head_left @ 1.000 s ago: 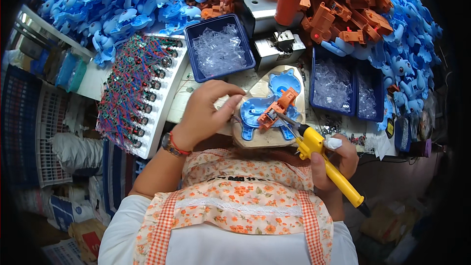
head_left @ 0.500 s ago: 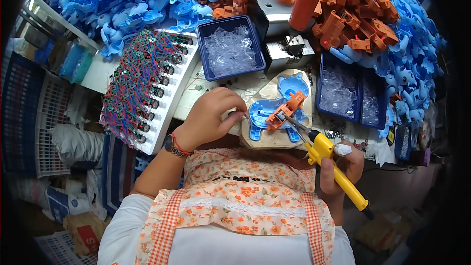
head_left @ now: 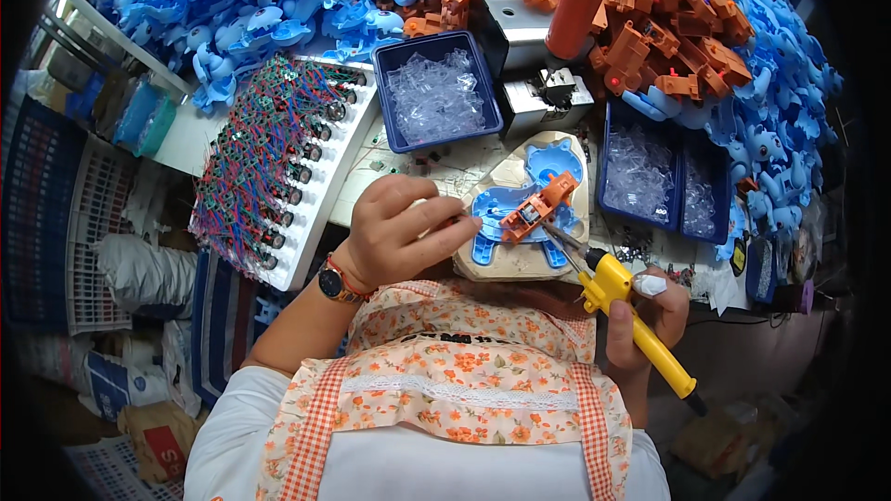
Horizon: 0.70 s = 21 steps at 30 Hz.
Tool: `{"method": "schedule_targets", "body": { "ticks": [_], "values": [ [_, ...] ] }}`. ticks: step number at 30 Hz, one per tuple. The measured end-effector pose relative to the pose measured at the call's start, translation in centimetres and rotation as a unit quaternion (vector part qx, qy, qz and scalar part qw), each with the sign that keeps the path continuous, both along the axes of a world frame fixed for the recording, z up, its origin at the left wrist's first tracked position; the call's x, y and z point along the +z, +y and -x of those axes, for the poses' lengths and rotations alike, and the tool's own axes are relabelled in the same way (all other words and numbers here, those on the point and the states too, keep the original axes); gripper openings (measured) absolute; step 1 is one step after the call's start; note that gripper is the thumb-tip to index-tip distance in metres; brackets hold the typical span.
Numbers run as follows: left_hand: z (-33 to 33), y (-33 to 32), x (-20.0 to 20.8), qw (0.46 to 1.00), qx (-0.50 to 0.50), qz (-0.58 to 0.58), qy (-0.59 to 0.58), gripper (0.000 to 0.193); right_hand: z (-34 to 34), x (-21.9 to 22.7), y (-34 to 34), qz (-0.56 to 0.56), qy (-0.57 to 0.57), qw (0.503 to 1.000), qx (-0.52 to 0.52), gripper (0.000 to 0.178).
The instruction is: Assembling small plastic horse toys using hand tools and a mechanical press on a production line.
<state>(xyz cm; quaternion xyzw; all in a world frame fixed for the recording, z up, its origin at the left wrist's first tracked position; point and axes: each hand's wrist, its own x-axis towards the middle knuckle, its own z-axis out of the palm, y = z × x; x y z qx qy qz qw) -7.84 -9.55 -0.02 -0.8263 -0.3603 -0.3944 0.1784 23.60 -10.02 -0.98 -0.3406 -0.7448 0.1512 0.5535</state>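
Observation:
My right hand (head_left: 654, 311) is wrapped round a yellow soldering gun (head_left: 613, 283), one fingertip covered in white. Its metal tip points up and left, close to the lower right of an orange plastic part (head_left: 540, 208). That part lies tilted across a blue animal-shaped plastic shell (head_left: 497, 201), which sits in a cream-coloured holding block (head_left: 506, 264). My left hand (head_left: 408, 232) is closed at the left edge of the shell, fingers bent toward it. A small reddish bit shows between the fingertips, too small to name.
A white rack (head_left: 325, 162) of wired speakers stands left. Blue trays of clear plastic pieces (head_left: 432, 97) lie behind and to the right (head_left: 640, 167). A metal device (head_left: 548, 97) with an orange post (head_left: 580, 9) stands at the back. Blue shells (head_left: 251, 0) and orange parts (head_left: 668, 28) are heaped behind.
My left hand has turned, its fingers now reaching further right over the shell's edge. The orange part has shifted slightly. The soldering gun has barely moved.

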Motion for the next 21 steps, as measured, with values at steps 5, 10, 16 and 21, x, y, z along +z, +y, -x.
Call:
{"method": "schedule_targets", "body": {
  "ticks": [5,10,16,21],
  "values": [
    [-0.5,0.4,-0.7,0.980,0.007,0.138,-0.143,0.020,-0.2,-0.1,-0.2,0.016,0.008,1.000,0.003,0.037],
    [-0.5,0.0,-0.8,0.861,-0.074,0.392,-0.317,0.013,-0.3,0.3,0.0,0.016,-0.017,1.000,0.000,0.036],
    [-0.5,-0.1,-0.7,0.813,-0.160,0.434,-0.353,0.011,-0.2,0.3,0.2,0.007,-0.018,1.000,-0.005,0.036],
    [-1.8,0.0,0.9,0.841,-0.116,0.427,-0.311,0.015,-0.2,0.2,0.4,0.005,-0.008,1.000,0.004,0.036]
  ]
}}
